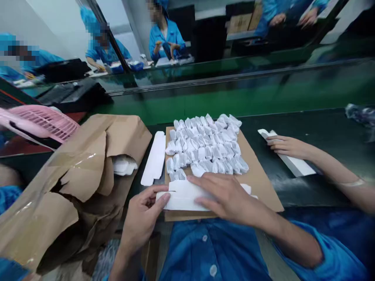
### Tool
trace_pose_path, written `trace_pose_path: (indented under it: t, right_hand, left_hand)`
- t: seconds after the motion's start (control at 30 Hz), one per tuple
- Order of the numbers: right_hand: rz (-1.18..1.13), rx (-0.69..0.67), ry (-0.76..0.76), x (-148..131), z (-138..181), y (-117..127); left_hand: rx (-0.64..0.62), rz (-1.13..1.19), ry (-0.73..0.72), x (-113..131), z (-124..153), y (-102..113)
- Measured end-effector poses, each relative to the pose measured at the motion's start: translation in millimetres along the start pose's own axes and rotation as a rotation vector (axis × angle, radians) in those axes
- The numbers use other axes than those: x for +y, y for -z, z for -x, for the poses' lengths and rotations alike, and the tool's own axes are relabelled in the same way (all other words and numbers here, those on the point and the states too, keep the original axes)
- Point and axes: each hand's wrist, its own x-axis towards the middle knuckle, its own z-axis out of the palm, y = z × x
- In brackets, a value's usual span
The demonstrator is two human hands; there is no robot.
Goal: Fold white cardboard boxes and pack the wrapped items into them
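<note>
A white folded carton point(184, 197) lies level in front of me, its flaps showing at the right end. My left hand point(146, 214) pinches its left end between thumb and fingers. Across its top face rests my right hand point(225, 195), palm down, with thumb and fingers stretched out. Just beyond is a brown cardboard sheet point(258, 179) carrying rows of small white-wrapped pieces point(205, 146). To their left lies a flat white carton blank point(154, 158).
A torn brown cardboard box point(123, 132) with white pieces inside stands at left, beside a pink fan point(43, 121). At right, another person's hand point(290, 148) touches a long white carton point(295, 164) on the dark belt point(322, 132). Several co-workers in blue sit beyond the green barrier point(190, 99).
</note>
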Motion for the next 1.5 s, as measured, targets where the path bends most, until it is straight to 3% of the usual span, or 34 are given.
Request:
trace_pose_path:
  t: [0.17,0.27,0.37,0.43,0.5,0.6,0.67,0.87,1.0,1.03,1.1,1.17,1.2,1.27,1.33,1.4,1.5]
  right_hand:
    - [0.26,0.015,0.068,-11.6,13.0,-11.2]
    - [0.233,-0.056,0.183,-8.6,16.2,-4.5]
    - [0.223,-0.062,0.202,-6.9,17.9,4.1]
    - [0.248,-0.045,0.201,-6.6,18.7,6.5]
    - [0.268,-0.023,0.217,-6.1,19.5,6.5]
    - [0.297,0.022,0.242,-5.6,20.8,4.8]
    - [0.359,0.065,0.267,-7.0,20.6,3.5]
    - [0.579,0.321,0.358,-11.9,16.3,-3.0]
    - [0.608,0.444,0.353,13.2,23.4,-5.1]
    - [0.597,0.466,0.359,21.8,26.4,-4.9]
    - [0.569,0.528,0.343,35.3,31.6,-6.1]
    - [0.561,0.592,0.262,37.7,33.4,-13.2]
    - [0.572,0.614,0.211,33.8,32.5,-20.2]
    - [0.561,0.633,0.114,17.9,27.6,-39.9]
    - [0.505,0.636,0.077,-2.3,21.9,-59.4]
    - [0.337,0.558,0.074,-18.3,18.7,-66.3]
    - [-0.054,0.424,-0.053,-26.6,15.1,-45.2]
  left_hand:
    - [-0.271,0.118,0.029,-4.3,-10.8,-5.9]
    - [-0.51,0.161,0.003,-6.4,-17.2,-9.1]
    - [-0.607,0.237,0.034,-10.9,-19.7,-15.7]
    - [-0.53,0.231,0.024,-16.5,-20.9,-20.6]
    - [-0.436,0.173,-0.075,-22.6,-23.0,-24.1]
    - [-0.422,0.101,-0.251,-27.1,-25.6,-25.8]
    - [-0.412,0.083,-0.286,-25.1,-24.2,-26.1]
    - [-0.277,0.099,-0.231,-7.8,-14.9,-19.4]
    - [-0.241,0.221,-0.124,-5.4,-15.2,-4.1]
    - [-0.182,0.272,-0.118,-6.4,-13.5,-4.4]
    - [0.079,0.428,-0.15,-8.1,-6.3,-17.1]
    - [0.402,0.599,-0.248,-7.2,4.8,-45.6]
    - [0.499,0.655,-0.324,-5.5,10.4,-63.1]
    - [0.429,0.693,-0.37,0.2,18.0,-95.1]
    - [0.37,0.697,-0.312,6.8,17.0,-111.5]
    - [0.341,0.654,-0.22,11.3,9.2,-107.8]
    - [0.238,0.495,-0.2,10.8,-2.5,-84.6]
